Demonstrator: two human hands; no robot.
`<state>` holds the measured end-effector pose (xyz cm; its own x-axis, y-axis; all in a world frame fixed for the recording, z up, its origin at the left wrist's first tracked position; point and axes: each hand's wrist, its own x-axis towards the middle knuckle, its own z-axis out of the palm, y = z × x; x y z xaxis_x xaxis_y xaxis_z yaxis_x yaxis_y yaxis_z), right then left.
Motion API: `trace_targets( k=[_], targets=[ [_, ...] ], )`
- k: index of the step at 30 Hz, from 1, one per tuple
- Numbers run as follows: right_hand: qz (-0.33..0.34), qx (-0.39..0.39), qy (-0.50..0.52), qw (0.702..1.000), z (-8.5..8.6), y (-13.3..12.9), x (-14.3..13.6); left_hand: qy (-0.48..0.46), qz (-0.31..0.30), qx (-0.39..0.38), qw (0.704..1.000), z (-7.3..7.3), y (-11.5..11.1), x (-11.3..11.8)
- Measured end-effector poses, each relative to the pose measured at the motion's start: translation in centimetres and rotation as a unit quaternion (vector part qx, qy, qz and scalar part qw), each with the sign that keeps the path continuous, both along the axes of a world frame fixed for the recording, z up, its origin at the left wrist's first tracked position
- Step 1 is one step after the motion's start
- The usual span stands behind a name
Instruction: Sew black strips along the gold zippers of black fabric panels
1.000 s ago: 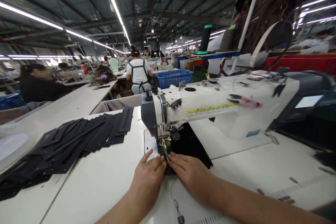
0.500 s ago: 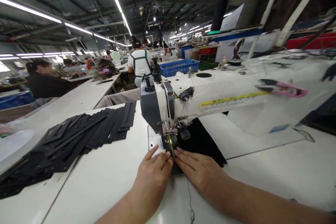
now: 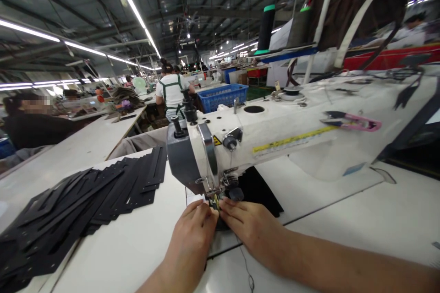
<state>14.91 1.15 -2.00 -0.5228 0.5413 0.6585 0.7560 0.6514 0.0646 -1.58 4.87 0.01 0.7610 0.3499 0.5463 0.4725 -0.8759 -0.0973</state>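
Observation:
A white sewing machine [image 3: 275,123] stands over the table, its needle area just ahead of my fingertips. Black fabric [image 3: 259,190] lies under the machine head, with a narrow gold zipper [image 3: 216,200] at the presser foot. My left hand [image 3: 194,238] is left of the zipper, fingers bent and pressed together on the black piece. On the other side, my right hand [image 3: 256,229] lies with its fingers stretched out, fingertips close to the zipper. The edge of the piece is mostly hidden under both hands.
Many black flat pieces [image 3: 103,197] are fanned out on the white table [image 3: 120,247] at the left. Pink-handled snips [image 3: 360,121] rest on the machine arm. Behind it are a blue basket [image 3: 223,96] and a person in a white shirt [image 3: 171,91]. A loose thread hangs near my right hand.
The view has shifted, so the machine and hands appear further left. My left hand's fingers are drawn closer together. Less of the zipper shows between the hands.

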Motion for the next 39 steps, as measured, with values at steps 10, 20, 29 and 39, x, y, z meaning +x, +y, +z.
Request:
trace_targets(
  k=[10, 20, 29, 39],
  targets=[
    [-0.017, -0.055, 0.044, 0.997, -0.2, -1.3, 0.2, -0.006, 0.026, -0.048, 0.998, -0.8, -1.9, -2.1],
    [0.000, -0.029, 0.027, 0.999, 0.3, -0.4, 0.3, 0.012, -0.013, 0.001, 1.000, -1.0, -0.9, -1.8],
    [0.022, -0.056, 0.073, 0.996, 1.4, 1.1, 0.0, 0.014, -0.008, -0.011, 1.000, -1.0, 1.2, -1.6],
    [0.013, -0.086, 0.068, 0.994, 0.3, 1.6, 0.4, 0.000, 0.006, -0.055, 0.998, -0.8, 1.6, -1.3]
  ],
)
